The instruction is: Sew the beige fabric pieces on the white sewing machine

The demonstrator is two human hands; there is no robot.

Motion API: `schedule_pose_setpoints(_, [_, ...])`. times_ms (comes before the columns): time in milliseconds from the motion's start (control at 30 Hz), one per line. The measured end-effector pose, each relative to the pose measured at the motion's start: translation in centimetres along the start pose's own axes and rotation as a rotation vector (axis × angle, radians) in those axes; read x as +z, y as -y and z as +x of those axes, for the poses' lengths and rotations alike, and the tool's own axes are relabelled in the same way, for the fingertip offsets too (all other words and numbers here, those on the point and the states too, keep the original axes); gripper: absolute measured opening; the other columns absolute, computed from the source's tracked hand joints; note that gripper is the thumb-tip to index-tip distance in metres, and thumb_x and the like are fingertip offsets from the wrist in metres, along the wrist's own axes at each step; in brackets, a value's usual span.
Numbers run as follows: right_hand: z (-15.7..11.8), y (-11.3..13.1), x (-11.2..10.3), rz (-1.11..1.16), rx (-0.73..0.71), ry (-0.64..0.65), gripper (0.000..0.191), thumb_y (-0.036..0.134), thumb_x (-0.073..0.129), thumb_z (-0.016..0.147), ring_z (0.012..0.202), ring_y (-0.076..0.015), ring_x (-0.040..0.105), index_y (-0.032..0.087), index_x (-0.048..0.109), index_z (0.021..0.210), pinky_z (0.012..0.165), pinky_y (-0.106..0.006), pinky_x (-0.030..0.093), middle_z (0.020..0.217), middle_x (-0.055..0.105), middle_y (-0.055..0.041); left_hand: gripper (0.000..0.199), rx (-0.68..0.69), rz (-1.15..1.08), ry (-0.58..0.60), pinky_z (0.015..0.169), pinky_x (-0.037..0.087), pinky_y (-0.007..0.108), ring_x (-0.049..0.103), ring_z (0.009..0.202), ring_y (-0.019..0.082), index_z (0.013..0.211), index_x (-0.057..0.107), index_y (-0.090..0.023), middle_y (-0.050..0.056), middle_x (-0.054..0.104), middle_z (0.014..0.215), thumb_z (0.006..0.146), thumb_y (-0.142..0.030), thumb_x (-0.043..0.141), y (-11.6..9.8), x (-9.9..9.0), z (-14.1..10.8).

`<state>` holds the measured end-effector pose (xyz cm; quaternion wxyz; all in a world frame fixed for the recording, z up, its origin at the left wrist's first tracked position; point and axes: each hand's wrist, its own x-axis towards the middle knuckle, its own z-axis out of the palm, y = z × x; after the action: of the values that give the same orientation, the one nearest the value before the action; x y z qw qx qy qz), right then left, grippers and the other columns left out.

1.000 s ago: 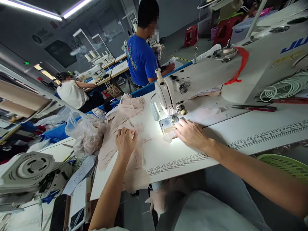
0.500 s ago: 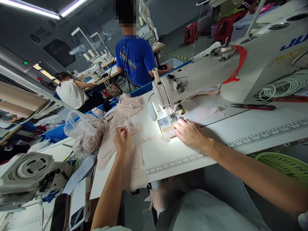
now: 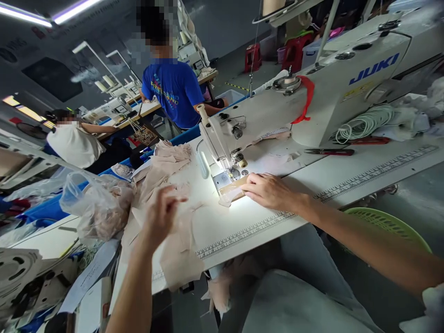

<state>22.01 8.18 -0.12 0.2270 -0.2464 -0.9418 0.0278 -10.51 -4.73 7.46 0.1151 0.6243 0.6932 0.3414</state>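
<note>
My left hand [image 3: 163, 210] is raised over the beige fabric pieces [image 3: 178, 240] at the left of the sewing table, blurred, its fingers apart and nothing visible between them. My right hand [image 3: 265, 190] lies at the needle area of the white sewing machine [image 3: 222, 148], fingers pressed together on a small piece [image 3: 231, 189] with a tan strip and a thin pale edge. The lamp lights this piece beside the metal needle plate. Behind my left hand a heap of beige fabric [image 3: 169, 159] spreads over the table.
Thread snips [image 3: 329, 151] and a coil of pale cord [image 3: 364, 121] lie right of the machine. A plastic bag [image 3: 100, 208] stands at the left. A green basket [image 3: 388, 224] is below the table's right edge. A person in a blue shirt [image 3: 171, 90] sits ahead.
The view has swung right. My left hand has opened from a pinch and lifted off the fabric. My right hand remains on the piece by the needle.
</note>
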Motion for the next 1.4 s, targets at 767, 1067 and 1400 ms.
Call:
schedule_pose_setpoints(767, [1.3,1.6,0.5,-0.212,-0.079,0.061,0.032,0.032,0.042,0.106,0.08,-0.0204,0.046,0.017,0.07,0.111,0.076,-0.035,0.029,0.092,0.061,-0.0088,0.046,-0.107,-0.089,0.247,0.073,0.05,0.034,0.065,0.074,0.021,0.123,0.058,-0.018,0.005,0.079,0.09,0.088,-0.047,0.061,-1.1,6.1,3.6])
schedule_pose_setpoints(1067, [1.2,1.4,0.8,-0.171,-0.066,0.061,0.034,0.032,0.041,0.106,0.086,-0.0219,0.049,0.016,0.07,0.097,0.079,-0.037,0.03,0.096,0.064,-0.0113,0.033,-0.23,-0.523,0.434,0.053,0.044,0.028,0.055,0.052,0.014,0.075,0.064,-0.019,0.001,0.069,0.066,0.073,-0.051,0.074,-4.7,11.9,4.7])
schedule_pose_setpoints(1400, [1.1,1.3,0.8,-0.157,-0.055,0.011,0.027,0.032,0.046,0.104,0.085,-0.0219,0.047,0.016,0.069,0.107,0.075,-0.036,0.028,0.095,0.063,-0.0106,0.014,-0.17,-0.161,0.27,0.063,0.047,0.028,0.06,0.069,0.016,0.07,0.059,-0.021,0.001,0.064,0.073,0.081,-0.03,0.061,-4.3,13.4,4.7])
